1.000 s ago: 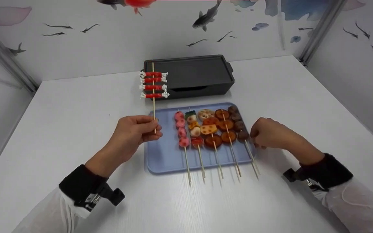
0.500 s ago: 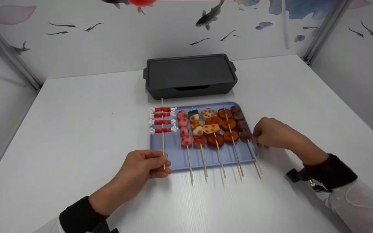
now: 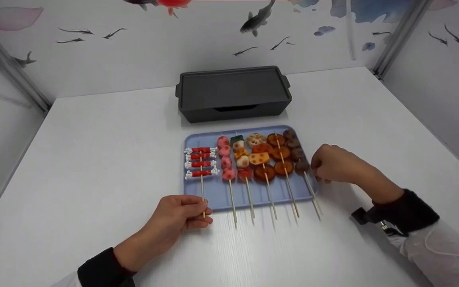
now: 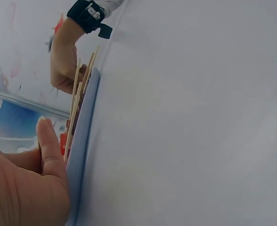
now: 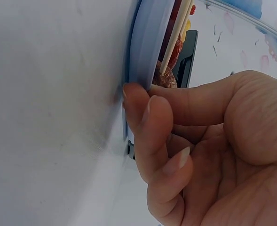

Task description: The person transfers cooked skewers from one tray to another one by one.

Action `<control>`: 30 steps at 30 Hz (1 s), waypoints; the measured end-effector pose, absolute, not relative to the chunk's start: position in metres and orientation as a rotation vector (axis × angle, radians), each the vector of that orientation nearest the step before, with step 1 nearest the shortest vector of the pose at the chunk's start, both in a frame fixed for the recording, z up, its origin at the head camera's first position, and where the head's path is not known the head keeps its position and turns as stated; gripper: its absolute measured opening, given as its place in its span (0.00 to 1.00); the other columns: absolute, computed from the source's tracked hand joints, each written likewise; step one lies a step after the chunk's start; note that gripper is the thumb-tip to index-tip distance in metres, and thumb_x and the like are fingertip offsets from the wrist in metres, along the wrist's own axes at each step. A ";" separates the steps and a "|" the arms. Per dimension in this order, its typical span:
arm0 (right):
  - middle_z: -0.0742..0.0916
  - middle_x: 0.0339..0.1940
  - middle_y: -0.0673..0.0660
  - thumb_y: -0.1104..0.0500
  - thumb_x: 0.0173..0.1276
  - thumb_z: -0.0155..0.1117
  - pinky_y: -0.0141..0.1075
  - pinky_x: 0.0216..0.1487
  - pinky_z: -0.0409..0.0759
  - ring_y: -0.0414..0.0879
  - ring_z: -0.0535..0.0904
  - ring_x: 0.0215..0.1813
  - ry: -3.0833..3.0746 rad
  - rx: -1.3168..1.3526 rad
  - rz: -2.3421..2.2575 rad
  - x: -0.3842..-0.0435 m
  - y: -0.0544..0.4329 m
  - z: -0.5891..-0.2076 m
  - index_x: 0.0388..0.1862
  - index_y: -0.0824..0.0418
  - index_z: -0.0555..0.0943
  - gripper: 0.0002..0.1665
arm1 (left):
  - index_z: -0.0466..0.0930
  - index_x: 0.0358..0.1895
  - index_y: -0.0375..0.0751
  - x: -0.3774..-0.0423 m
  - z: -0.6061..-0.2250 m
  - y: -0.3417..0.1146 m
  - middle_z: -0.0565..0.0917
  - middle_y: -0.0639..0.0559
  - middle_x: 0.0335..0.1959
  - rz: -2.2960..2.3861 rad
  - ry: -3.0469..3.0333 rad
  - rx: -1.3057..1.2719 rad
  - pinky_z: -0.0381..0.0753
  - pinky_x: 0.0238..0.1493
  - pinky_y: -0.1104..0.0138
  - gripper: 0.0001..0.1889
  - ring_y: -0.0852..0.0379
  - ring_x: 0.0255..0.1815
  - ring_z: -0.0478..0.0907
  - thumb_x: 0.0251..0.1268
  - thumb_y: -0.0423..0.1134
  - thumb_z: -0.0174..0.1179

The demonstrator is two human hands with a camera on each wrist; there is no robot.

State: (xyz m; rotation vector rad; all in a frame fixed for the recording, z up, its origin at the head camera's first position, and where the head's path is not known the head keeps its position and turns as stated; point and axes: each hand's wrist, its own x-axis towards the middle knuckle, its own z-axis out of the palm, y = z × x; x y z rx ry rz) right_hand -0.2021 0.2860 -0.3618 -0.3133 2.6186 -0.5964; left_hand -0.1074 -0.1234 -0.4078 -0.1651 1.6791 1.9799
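My left hand (image 3: 181,215) pinches the lower end of a skewer (image 3: 201,163) threaded with several red pieces with white knobbly ends. Those pieces lie over the left part of the blue tray (image 3: 215,199); whether they touch it I cannot tell. To their right are a pink-ball skewer (image 3: 224,151), a mixed vegetable skewer (image 3: 240,153), a skewer with a lotus slice (image 3: 259,158), one with brown round slices (image 3: 280,153) and a dark meatball skewer (image 3: 297,155). At the tray's right edge, my right hand (image 3: 335,164) grips the rim between thumb and fingers, seen closely in the right wrist view.
Behind the tray stands a black rectangular grill box (image 3: 235,91) with side handles. The white table (image 3: 106,159) meets walls printed with fish at the back and sides. Several stick ends jut over the tray's front edge.
My left hand has come down and toward me, bringing the red-and-white skewer from in front of the grill box to over the tray's left part. The right hand stays at the rim.
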 end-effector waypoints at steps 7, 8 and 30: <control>0.92 0.29 0.57 0.71 0.72 0.61 0.37 0.31 0.78 0.46 0.84 0.30 2.620 -0.310 -0.593 -0.203 0.284 -0.363 0.48 0.73 0.92 0.14 | 0.83 0.63 0.18 -0.109 -0.406 -0.123 0.93 0.48 0.36 1.942 1.747 -0.210 0.94 0.39 0.70 0.18 0.62 0.29 0.92 0.84 0.32 0.67; 0.92 0.29 0.58 0.72 0.72 0.61 0.37 0.31 0.78 0.46 0.84 0.30 2.621 -0.313 -0.595 -0.203 0.284 -0.363 0.48 0.73 0.92 0.14 | 0.84 0.63 0.18 -0.109 -0.406 -0.123 0.93 0.48 0.36 1.933 1.767 -0.218 0.94 0.38 0.70 0.18 0.62 0.28 0.92 0.83 0.32 0.68; 0.89 0.24 0.54 0.72 0.71 0.60 0.38 0.30 0.75 0.45 0.80 0.29 2.614 -0.325 -0.589 -0.204 0.284 -0.361 0.46 0.72 0.92 0.15 | 0.92 0.56 0.23 -0.108 -0.393 -0.133 0.93 0.47 0.30 1.672 2.070 -0.153 0.93 0.30 0.67 0.16 0.58 0.23 0.91 0.82 0.38 0.71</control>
